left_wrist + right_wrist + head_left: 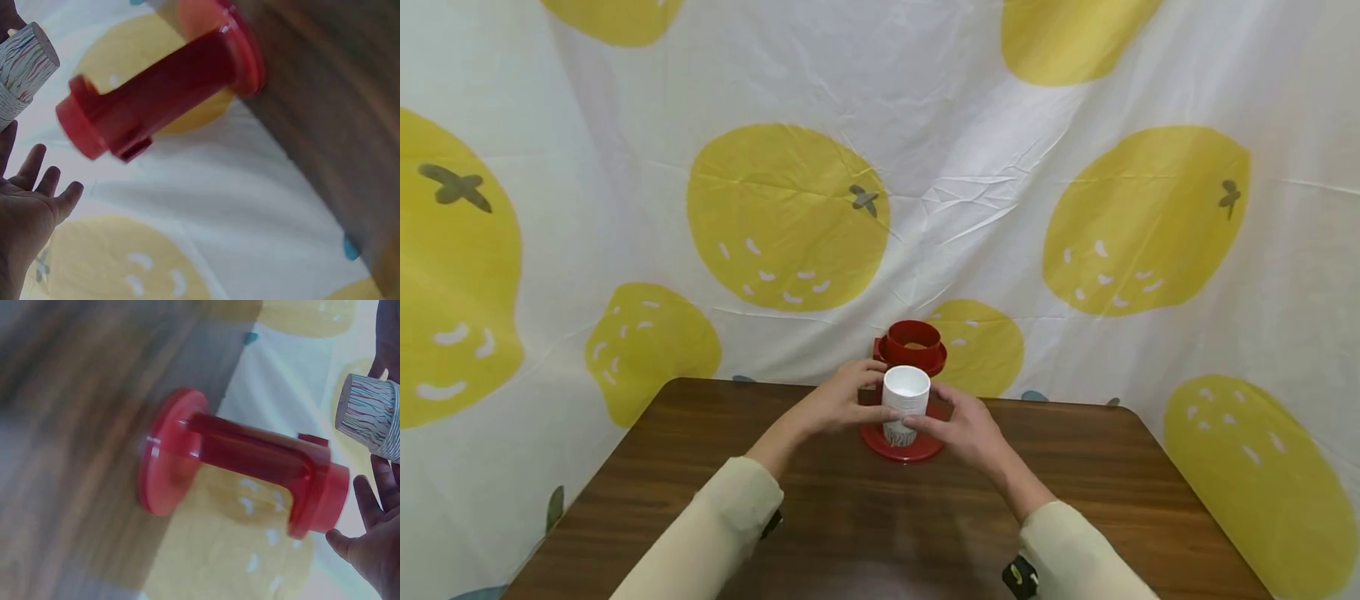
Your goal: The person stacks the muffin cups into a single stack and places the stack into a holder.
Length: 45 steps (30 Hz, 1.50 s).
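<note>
A nested stack of white paper cups (906, 406) is held up between both hands, its open mouth on top. Streaky printed lines cover the bottom cup (26, 62) in the left wrist view. My left hand (841, 400) grips the stack from the left, thumb across its front, while the other fingers spread loosely. From the right, my right hand (970, 427) grips it too, with its thumb on the front. Directly behind the cups stands a glossy red cup holder (914, 340), with a ring-shaped top, a column (250, 450) and a round base (169, 456). In the head view the cups hide most of the column.
The dark wood-grain table (850, 533) carries the red holder near its far edge. A white cloth (940, 133) printed with big yellow lemons hangs behind and around the table. Dark wrist devices (1021, 577) sit at both pale sleeves.
</note>
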{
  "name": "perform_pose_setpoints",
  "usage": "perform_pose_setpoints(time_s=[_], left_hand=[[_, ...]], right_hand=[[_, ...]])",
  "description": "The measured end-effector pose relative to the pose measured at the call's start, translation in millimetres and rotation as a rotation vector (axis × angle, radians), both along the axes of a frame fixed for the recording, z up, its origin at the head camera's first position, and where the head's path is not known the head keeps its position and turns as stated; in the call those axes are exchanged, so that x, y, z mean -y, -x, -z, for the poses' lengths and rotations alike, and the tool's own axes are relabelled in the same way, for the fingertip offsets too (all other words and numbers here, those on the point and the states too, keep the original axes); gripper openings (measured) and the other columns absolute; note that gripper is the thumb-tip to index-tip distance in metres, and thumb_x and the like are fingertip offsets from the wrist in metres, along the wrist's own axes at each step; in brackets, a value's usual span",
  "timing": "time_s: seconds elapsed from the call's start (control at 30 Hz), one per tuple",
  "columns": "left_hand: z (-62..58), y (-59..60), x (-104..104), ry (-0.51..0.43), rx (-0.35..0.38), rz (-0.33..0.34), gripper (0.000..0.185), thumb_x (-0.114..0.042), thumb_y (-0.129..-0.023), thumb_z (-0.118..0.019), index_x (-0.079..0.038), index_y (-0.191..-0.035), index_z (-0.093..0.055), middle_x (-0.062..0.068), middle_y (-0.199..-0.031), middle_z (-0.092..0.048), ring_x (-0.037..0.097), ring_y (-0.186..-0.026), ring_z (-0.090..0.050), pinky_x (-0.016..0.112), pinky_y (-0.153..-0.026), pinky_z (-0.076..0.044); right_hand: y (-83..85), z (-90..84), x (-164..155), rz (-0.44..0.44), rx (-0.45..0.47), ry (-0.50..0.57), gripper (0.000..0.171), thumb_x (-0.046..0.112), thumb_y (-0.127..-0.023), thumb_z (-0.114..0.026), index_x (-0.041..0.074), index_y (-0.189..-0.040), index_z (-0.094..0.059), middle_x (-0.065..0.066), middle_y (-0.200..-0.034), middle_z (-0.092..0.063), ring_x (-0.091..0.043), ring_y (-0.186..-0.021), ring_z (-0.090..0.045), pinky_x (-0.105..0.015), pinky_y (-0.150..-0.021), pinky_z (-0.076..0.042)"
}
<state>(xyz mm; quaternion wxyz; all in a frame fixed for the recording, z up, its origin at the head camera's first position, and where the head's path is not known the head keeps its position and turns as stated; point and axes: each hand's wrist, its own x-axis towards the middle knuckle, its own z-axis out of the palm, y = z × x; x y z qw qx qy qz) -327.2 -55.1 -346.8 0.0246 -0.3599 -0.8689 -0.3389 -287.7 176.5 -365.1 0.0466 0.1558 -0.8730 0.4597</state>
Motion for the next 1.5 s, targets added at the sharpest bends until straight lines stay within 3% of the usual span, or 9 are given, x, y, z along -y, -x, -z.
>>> perform_pose_setpoints(time_s=[0.1, 0.27, 0.33, 0.47, 0.67, 0.9, 1.07, 1.3, 1.5], left_hand=[[-17.1, 10.7, -1, -0.005, 0.000, 0.005, 0.051, -0.032, -0.089, -0.074, -0.004, -0.130, -0.063, 0.017, -0.145, -0.046, 0.034, -0.136, -0.038, 0.052, -0.110, -0.033], [-42.8, 26.6, -4, -0.074, -0.013, 0.037, 0.047, -0.027, -0.088, -0.074, -0.002, -0.127, -0.064, 0.015, -0.139, -0.052, 0.029, -0.132, -0.043, 0.045, -0.111, -0.033], [-50.7, 33.1, -6, -0.103, -0.019, 0.056, 0.045, -0.025, -0.089, -0.074, -0.001, -0.126, -0.065, 0.013, -0.136, -0.056, 0.028, -0.130, -0.046, 0.043, -0.110, -0.035], [-62.5, 47.0, -10, -0.113, -0.032, 0.065, 0.041, -0.025, -0.090, -0.074, -0.004, -0.125, -0.066, 0.009, -0.129, -0.062, 0.023, -0.124, -0.051, 0.040, -0.107, -0.039], [-76.1, 67.8, -18, -0.127, 0.075, 0.048, 0.039, -0.026, -0.092, -0.071, -0.008, -0.126, -0.065, 0.006, -0.131, -0.061, 0.022, -0.126, -0.051, 0.042, -0.106, -0.040], [-91.6, 89.9, -29, -0.139, 0.138, 0.047, 0.044, -0.024, -0.095, -0.068, -0.004, -0.133, -0.061, 0.011, -0.138, -0.057, 0.027, -0.130, -0.048, 0.044, -0.108, -0.038], [-87.3, 100.4, -30, -0.120, 0.165, 0.001, 0.047, -0.027, -0.095, -0.067, -0.006, -0.137, -0.058, 0.010, -0.141, -0.055, 0.026, -0.133, -0.046, 0.043, -0.109, -0.036], [-62.0, 107.9, -35, -0.120, 0.170, -0.051, 0.043, -0.030, -0.092, -0.071, -0.009, -0.130, -0.065, 0.008, -0.132, -0.062, 0.024, -0.123, -0.053, 0.041, -0.104, -0.042], [-46.0, 112.1, -38, -0.120, 0.134, -0.077, 0.035, -0.024, -0.089, -0.073, -0.003, -0.118, -0.070, 0.009, -0.120, -0.066, 0.023, -0.111, -0.056, 0.035, -0.099, -0.044]], right_hand=[[9.3, -17.1, -1, -0.051, -0.006, 0.026, 0.066, 0.041, -0.085, -0.078, 0.013, -0.140, -0.054, -0.008, -0.135, -0.058, -0.032, -0.128, -0.051, -0.056, -0.103, -0.042], [25.7, -41.9, -2, -0.122, -0.088, 0.056, 0.054, 0.031, -0.090, -0.074, 0.007, -0.135, -0.056, -0.010, -0.118, -0.063, -0.027, -0.112, -0.054, -0.045, -0.093, -0.048], [32.2, -49.5, -2, -0.142, -0.106, 0.075, 0.050, 0.025, -0.092, -0.073, 0.004, -0.134, -0.056, -0.012, -0.114, -0.064, -0.028, -0.106, -0.055, -0.041, -0.087, -0.051], [45.8, -62.0, -3, -0.140, -0.120, 0.074, 0.048, 0.021, -0.093, -0.072, 0.001, -0.133, -0.057, -0.016, -0.116, -0.065, -0.032, -0.111, -0.056, -0.043, -0.087, -0.054], [70.3, -75.7, -10, -0.111, -0.097, 0.065, 0.055, 0.025, -0.093, -0.072, 0.001, -0.139, -0.053, -0.018, -0.132, -0.059, -0.035, -0.130, -0.047, -0.054, -0.103, -0.041], [93.8, -90.3, -16, -0.059, -0.081, 0.043, 0.060, 0.030, -0.093, -0.071, 0.002, -0.141, -0.050, -0.017, -0.136, -0.056, -0.033, -0.129, -0.049, -0.050, -0.099, -0.046], [107.5, -87.7, -14, -0.052, -0.066, 0.030, 0.061, 0.033, -0.092, -0.072, 0.002, -0.140, -0.052, -0.017, -0.136, -0.057, -0.032, -0.127, -0.050, -0.050, -0.102, -0.043], [113.6, -65.1, -11, -0.040, -0.035, 0.050, 0.053, 0.030, -0.092, -0.073, 0.001, -0.134, -0.057, -0.018, -0.131, -0.060, -0.032, -0.121, -0.055, -0.047, -0.097, -0.048], [112.6, -51.5, -12, 0.016, -0.018, 0.017, 0.054, 0.033, -0.091, -0.074, 0.003, -0.133, -0.059, -0.016, -0.136, -0.058, -0.033, -0.132, -0.046, -0.050, -0.105, -0.041]])
